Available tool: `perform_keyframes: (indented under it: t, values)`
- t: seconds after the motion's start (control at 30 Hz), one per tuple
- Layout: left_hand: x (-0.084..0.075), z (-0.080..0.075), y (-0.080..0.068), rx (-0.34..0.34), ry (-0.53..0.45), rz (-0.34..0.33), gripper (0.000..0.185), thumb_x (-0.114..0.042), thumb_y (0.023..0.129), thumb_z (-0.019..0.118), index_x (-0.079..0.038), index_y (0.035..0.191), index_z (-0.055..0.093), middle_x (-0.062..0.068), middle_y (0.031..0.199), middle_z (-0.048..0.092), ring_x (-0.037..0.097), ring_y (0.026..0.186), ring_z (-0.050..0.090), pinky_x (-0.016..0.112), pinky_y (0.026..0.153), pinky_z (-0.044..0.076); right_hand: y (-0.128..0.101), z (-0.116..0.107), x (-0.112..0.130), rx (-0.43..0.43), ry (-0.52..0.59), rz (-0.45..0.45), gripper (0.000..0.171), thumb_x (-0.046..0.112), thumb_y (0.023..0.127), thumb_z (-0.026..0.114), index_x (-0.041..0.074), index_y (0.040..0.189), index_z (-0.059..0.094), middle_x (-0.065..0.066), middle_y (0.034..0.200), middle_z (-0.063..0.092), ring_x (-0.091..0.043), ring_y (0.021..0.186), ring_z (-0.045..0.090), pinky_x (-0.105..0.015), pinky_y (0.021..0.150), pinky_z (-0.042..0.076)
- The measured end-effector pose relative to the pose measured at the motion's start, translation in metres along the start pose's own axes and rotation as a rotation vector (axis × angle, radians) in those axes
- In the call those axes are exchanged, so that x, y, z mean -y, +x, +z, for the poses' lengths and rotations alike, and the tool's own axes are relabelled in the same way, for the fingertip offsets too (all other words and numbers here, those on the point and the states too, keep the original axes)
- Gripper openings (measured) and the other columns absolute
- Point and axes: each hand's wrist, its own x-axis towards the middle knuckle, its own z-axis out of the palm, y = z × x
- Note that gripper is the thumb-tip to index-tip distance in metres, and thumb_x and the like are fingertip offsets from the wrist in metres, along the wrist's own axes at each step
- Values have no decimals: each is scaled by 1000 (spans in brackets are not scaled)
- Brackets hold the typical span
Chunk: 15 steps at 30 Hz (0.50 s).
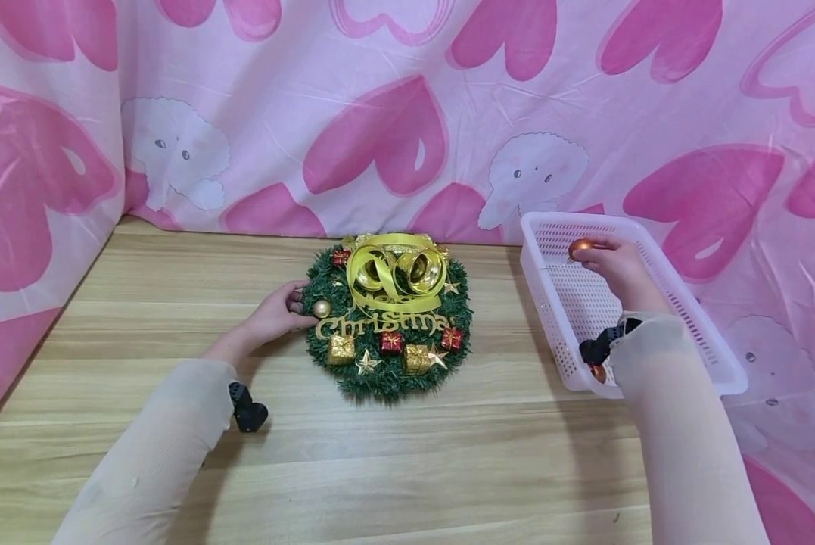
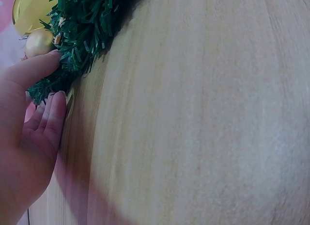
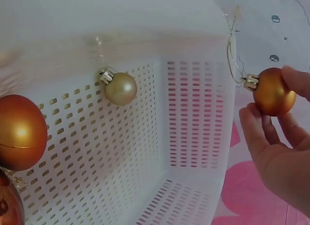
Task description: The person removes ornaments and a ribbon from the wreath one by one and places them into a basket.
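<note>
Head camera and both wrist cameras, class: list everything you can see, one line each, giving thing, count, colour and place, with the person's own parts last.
Christmas wreath: one, green with a gold ribbon bow, gold lettering, small red and gold gift boxes and gold stars; middle of the table.
Gold bauble: one, on the wreath's left edge.
Basket: one, white, perforated; right side of the table.
Baubles in the basket: at least three, one gold and the others orange.
Orange bauble: one, held over the basket.
Table: one, light wood.
Backdrop cloth: pink with hearts.
Left hand: touches the wreath's left edge.
Right hand: pinches the orange bauble.
</note>
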Motion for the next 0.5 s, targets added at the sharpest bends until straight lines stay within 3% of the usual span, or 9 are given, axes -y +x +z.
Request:
perform_keyframes:
  t: [0.1, 0.17, 0.37, 0.5]
  values:
    - [0, 0, 0, -5, 2, 2, 84, -11, 78, 72, 0, 146, 22, 25, 123, 42, 28, 102, 45, 22, 72, 48, -1, 0, 0, -3, -39, 79, 49, 31, 87, 65, 14, 131, 50, 15, 109, 58, -7, 102, 53, -43, 109, 35]
    - [0, 0, 1, -9, 8, 0, 83, -11, 79, 71, 0, 146, 23, 25, 124, 43, 28, 102, 45, 22, 74, 47, -1, 0, 0, 1, -53, 115, 55, 33, 87, 65, 12, 135, 46, 13, 112, 57, -9, 104, 52, -42, 109, 36]
    - [0, 0, 1, -12, 14, 3, 83, -10, 78, 71, 0, 145, 24, 24, 123, 43, 27, 101, 45, 23, 76, 46, -2, -1, -2, 22, -43, 99, 40, 28, 86, 67, 17, 123, 55, 22, 94, 64, -5, 93, 60, -41, 104, 41]
    - [1, 0, 1, -5, 15, 0, 83, -9, 78, 71, -1, 145, 23, 24, 122, 43, 28, 102, 45, 23, 74, 49, -3, -1, -2, 29, -70, 150, 50, 33, 87, 65, 15, 131, 50, 12, 111, 62, -16, 108, 57, -44, 107, 37]
